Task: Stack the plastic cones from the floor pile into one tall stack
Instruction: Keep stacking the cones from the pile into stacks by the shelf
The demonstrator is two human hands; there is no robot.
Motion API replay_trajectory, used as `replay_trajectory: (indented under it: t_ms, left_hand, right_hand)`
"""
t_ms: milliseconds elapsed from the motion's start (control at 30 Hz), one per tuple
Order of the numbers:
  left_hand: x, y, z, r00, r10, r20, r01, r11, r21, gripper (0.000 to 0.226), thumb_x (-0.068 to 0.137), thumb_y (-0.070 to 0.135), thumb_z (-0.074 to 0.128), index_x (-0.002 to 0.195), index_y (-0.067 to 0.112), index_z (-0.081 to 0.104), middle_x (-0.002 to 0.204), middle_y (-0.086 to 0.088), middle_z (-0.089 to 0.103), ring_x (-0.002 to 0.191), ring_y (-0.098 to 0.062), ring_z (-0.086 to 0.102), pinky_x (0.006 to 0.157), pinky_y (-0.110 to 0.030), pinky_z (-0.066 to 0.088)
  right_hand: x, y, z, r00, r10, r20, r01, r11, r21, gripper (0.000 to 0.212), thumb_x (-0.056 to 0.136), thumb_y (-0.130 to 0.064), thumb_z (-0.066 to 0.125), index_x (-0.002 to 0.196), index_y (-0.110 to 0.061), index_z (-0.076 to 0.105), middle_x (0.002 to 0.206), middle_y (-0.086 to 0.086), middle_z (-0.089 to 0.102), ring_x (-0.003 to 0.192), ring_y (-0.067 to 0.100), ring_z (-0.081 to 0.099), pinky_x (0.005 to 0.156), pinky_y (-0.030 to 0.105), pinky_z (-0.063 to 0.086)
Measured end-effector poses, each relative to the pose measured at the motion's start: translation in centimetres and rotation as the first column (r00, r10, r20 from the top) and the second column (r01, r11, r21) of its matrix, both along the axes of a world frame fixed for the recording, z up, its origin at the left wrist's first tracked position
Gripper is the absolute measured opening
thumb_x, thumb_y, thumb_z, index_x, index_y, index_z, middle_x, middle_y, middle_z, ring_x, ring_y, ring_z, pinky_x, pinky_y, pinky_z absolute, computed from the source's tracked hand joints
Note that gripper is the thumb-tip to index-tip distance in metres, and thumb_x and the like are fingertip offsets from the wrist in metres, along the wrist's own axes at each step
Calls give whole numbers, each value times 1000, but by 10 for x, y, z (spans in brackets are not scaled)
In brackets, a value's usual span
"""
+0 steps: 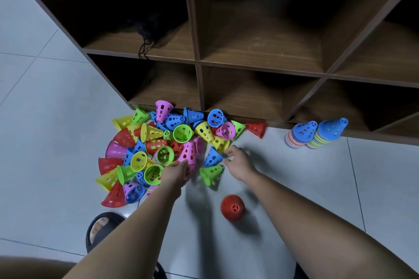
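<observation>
Cones (156, 145) on tiled floor (45, 120), wooden shelving (260, 36)

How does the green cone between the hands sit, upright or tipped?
Tipped: the green cone lies on its side on the floor, rim left, tip right.

A dark wooden cubby shelf (197, 61) stands on pale floor tiles (56, 108). Black netting (147, 7) with cords lies in its upper left compartment. A black sandal (102, 229) shows at lower left.

loose cones (158, 149): perforated, many colours, tumbled pile, left-centre floor | pink cone (188, 150): upright, pile's near edge | blue-topped stacks (301, 137): two, touching, far right | red cone (232, 207): alone, nearest
</observation>
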State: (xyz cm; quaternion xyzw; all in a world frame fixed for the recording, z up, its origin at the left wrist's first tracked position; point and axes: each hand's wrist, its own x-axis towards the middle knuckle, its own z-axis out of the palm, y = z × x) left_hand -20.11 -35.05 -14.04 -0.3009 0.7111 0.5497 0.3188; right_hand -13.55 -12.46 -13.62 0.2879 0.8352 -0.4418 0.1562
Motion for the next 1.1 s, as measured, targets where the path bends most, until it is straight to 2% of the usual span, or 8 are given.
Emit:
replay_trajectory:
  t_ms: [100, 233, 367, 567, 700, 900, 1033, 1100]
  left_hand:
    - [-5, 5, -7, 993, 94, 70, -97, 995, 38, 18, 101, 19, 70, 96, 2, 69, 83, -13, 68, 62, -20, 63, 48, -27, 53]
    - [-14, 11, -14, 950, 219, 221, -249, 961, 121, 17, 98, 12, 75, 105, -2, 69, 97, -16, 75, 73, -23, 73, 67, -35, 64]
    - [-18, 2, -26, 930, 239, 279, -276, 956, 99, 33, 92, 19, 84, 115, -1, 72, 109, -17, 80, 76, -24, 76, 46, -29, 59]
    - [-21, 2, -23, 928, 240, 285, -274, 958, 88, 24, 100, 21, 75, 115, 3, 71, 88, -9, 76, 53, -13, 72, 40, -24, 54]
    - [-18, 2, -17, 913, 271, 305, -318, 941, 114, 21, 101, 20, 74, 113, 5, 68, 89, -9, 77, 71, -19, 76, 41, -28, 56]
    - [-11, 10, 3, 974, 187, 130, -193, 981, 37, 12, 101, 14, 70, 103, 3, 67, 82, -8, 70, 63, -18, 66, 41, -26, 51]
    - [0, 5, 22, 999, 29, -27, -32, 994, -103, 16, 101, 20, 69, 92, 8, 75, 85, -9, 74, 61, -16, 57, 47, -30, 44]
    - [4, 5, 34, 997, -16, -77, 6, 991, -130, 19, 101, 22, 69, 90, 8, 76, 80, -7, 73, 61, -15, 52, 50, -31, 42]
  right_hand:
    - [-10, -6, -5, 999, 41, -14, -41, 999, -10, 20, 97, -19, 71, 116, -22, 65, 122, -3, 66, 111, 17, 63, 91, 33, 56]
    - [-16, -11, -9, 997, 73, 9, -73, 997, -30, 10, 99, -17, 70, 108, -22, 70, 122, 0, 69, 108, 18, 64, 83, 27, 53]
    - [-14, -15, -13, 996, 81, 35, -80, 997, -21, 15, 100, -15, 68, 113, -20, 73, 124, 3, 71, 110, 20, 66, 89, 29, 54]
    - [-6, -17, -10, 996, 84, 26, -83, 996, -30, 19, 99, -14, 69, 115, -16, 78, 118, 3, 75, 110, 20, 70, 94, 31, 57]
    - [5, -16, 1, 999, 33, -32, -33, 999, 14, 12, 94, -13, 74, 103, -14, 81, 104, 0, 79, 98, 15, 72, 88, 29, 58]
    - [19, -5, 23, 991, -94, -92, 99, 994, 46, 12, 85, -6, 81, 84, -17, 75, 78, -10, 71, 74, 6, 67, 58, 5, 44]
    - [29, 2, 43, 973, -197, -121, 200, 980, 16, 16, 86, -7, 79, 85, -19, 68, 79, -10, 68, 74, 7, 65, 55, 6, 42]
    - [31, 5, 54, 955, -270, -121, 265, 963, -57, 16, 87, -10, 79, 85, -21, 68, 83, -6, 72, 77, 13, 70, 64, 17, 53]
